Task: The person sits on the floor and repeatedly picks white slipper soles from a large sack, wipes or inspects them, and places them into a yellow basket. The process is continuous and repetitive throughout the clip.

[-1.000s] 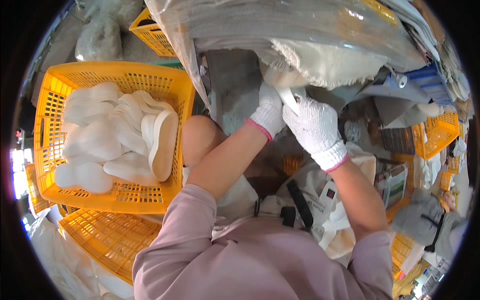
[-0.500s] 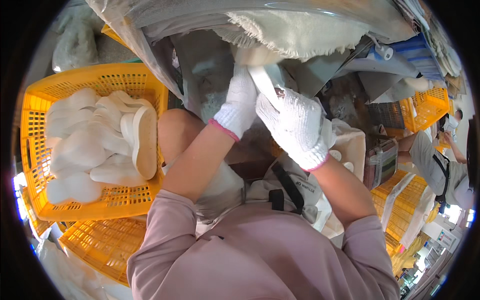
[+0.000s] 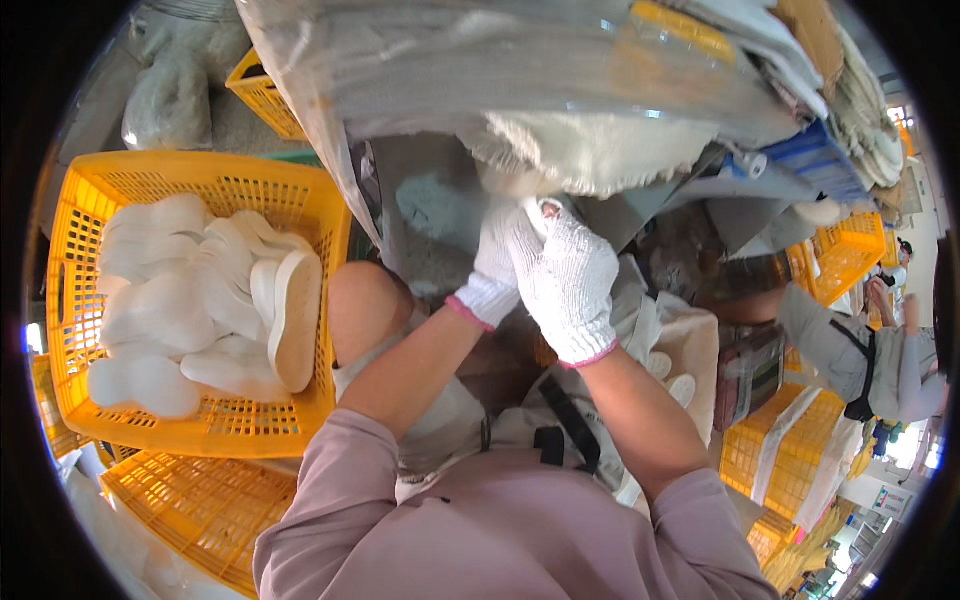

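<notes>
In the head view, my gloved right hand (image 3: 568, 275) is curled tight around a white shoe sole (image 3: 533, 211), only a small end of which shows past my knuckles. My left hand (image 3: 498, 256), also in white knit, presses close against it from the left; its fingertips are blurred and hidden, so I cannot tell how they grip. The sole is at the far middle, just below a frayed cream cloth (image 3: 610, 150) that hangs under a cloudy plastic sheet (image 3: 450, 80). To my left, beyond my bare knee (image 3: 369, 305), a yellow plastic basket (image 3: 200, 443) holds a heap of white soles (image 3: 160, 315), one standing on edge at the right side. A second yellow basket (image 3: 200, 512) sits lower and nearer. On my right, near my forearm, more pale soles (image 3: 660, 366) show by a cream sack (image 3: 692, 350); farther right, a person in grey (image 3: 830, 335) is beside yellow crates (image 3: 765, 445).
</notes>
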A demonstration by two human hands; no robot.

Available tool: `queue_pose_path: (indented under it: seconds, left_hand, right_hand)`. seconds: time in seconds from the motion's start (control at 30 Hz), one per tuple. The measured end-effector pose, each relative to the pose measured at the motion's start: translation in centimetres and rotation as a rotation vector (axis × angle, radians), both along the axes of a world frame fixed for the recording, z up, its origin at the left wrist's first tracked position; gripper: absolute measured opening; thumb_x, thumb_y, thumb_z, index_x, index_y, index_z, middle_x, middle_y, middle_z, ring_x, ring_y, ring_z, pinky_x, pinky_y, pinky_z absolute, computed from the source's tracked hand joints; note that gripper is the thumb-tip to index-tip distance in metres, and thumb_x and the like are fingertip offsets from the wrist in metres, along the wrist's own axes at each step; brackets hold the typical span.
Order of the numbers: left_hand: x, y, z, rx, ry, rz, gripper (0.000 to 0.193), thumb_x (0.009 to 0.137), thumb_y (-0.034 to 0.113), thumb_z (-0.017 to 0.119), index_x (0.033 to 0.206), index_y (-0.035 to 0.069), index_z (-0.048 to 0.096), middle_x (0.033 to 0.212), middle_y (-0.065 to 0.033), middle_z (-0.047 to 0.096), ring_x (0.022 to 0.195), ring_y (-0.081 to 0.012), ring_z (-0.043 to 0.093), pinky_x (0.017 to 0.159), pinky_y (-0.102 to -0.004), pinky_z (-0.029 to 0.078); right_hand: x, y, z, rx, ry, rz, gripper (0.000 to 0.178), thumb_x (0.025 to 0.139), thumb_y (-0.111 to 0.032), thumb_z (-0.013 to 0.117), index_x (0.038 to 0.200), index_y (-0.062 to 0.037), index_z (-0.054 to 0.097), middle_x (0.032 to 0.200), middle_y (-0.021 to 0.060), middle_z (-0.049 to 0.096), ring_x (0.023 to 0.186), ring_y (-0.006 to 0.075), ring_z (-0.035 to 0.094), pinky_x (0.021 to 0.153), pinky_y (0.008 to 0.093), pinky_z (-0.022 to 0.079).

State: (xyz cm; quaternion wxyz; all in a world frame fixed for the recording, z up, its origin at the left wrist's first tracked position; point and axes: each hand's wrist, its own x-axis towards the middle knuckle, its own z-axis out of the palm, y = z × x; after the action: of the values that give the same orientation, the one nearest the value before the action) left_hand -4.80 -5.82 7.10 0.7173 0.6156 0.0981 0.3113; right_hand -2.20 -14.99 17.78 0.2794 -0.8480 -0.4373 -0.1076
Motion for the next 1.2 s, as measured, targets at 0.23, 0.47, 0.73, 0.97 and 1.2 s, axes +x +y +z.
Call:
queue_pose_path:
  seconds: [0.23, 0.47, 0.73, 0.97, 1.2]
  left_hand:
    - [2.8, 2.4, 0.7, -1.389, 0.497, -0.410, 0.084, 0.101, 0.074, 0.046, 0.123, -0.005, 0.063, 0.108, -0.0271, 0.071, 0.078, -0.0494, 0.069, 0.070, -0.0676, 0.056]
    - [1.3, 0.7, 2.0, -1.385, -0.006, -0.219, 0.087, 0.094, 0.086, 0.047, 0.118, 0.004, 0.065, 0.090, -0.0226, 0.066, 0.073, -0.0467, 0.068, 0.066, -0.0659, 0.057]
    - [1.0, -0.2, 0.7, -1.535, -0.044, -0.238, 0.088, 0.091, 0.091, 0.047, 0.117, 0.010, 0.066, 0.085, -0.0181, 0.067, 0.075, -0.0403, 0.067, 0.074, -0.0625, 0.058]
    - [3.2, 1.6, -1.1, -1.645, -0.189, -0.479, 0.095, 0.093, 0.091, 0.039, 0.127, 0.005, 0.061, 0.115, -0.0219, 0.070, 0.101, -0.0403, 0.069, 0.091, -0.0644, 0.056]
    - [3.3, 3.0, -1.2, -1.113, 0.097, 0.030, 0.047, 0.112, 0.023, 0.030, 0.142, -0.003, 0.055, 0.134, -0.0247, 0.064, 0.112, -0.0402, 0.067, 0.101, -0.0557, 0.057]
  right_hand:
    - [-0.7, -3.4, 4.4, -0.126, 0.894, 0.240, 0.052, 0.092, -0.022, 0.080, 0.136, 0.0003, 0.065, 0.125, 0.0199, 0.072, 0.111, 0.0273, 0.072, 0.096, 0.0385, 0.057]
    - [-0.8, -2.4, 4.9, -0.042, 1.332, 0.195, 0.027, 0.101, -0.025, 0.070, 0.110, 0.0002, 0.070, 0.093, 0.0117, 0.076, 0.083, 0.0236, 0.076, 0.079, 0.0368, 0.061]
    - [-6.6, -8.6, 3.3, -0.257, 0.273, 0.085, 0.048, 0.081, -0.025, 0.087, 0.118, -0.0011, 0.067, 0.100, 0.0209, 0.072, 0.091, 0.0423, 0.072, 0.081, 0.0479, 0.058]
    - [-1.5, -3.8, 3.1, -0.153, 0.164, 0.053, 0.034, 0.082, -0.022, 0.086, 0.108, -0.0052, 0.074, 0.090, 0.0173, 0.077, 0.081, 0.0361, 0.077, 0.073, 0.0408, 0.062]
    - [2.1, -1.1, 1.1, -0.316, 0.104, 0.123, 0.043, 0.083, -0.036, 0.085, 0.112, -0.0071, 0.075, 0.095, 0.0177, 0.078, 0.084, 0.0388, 0.076, 0.074, 0.0453, 0.061]
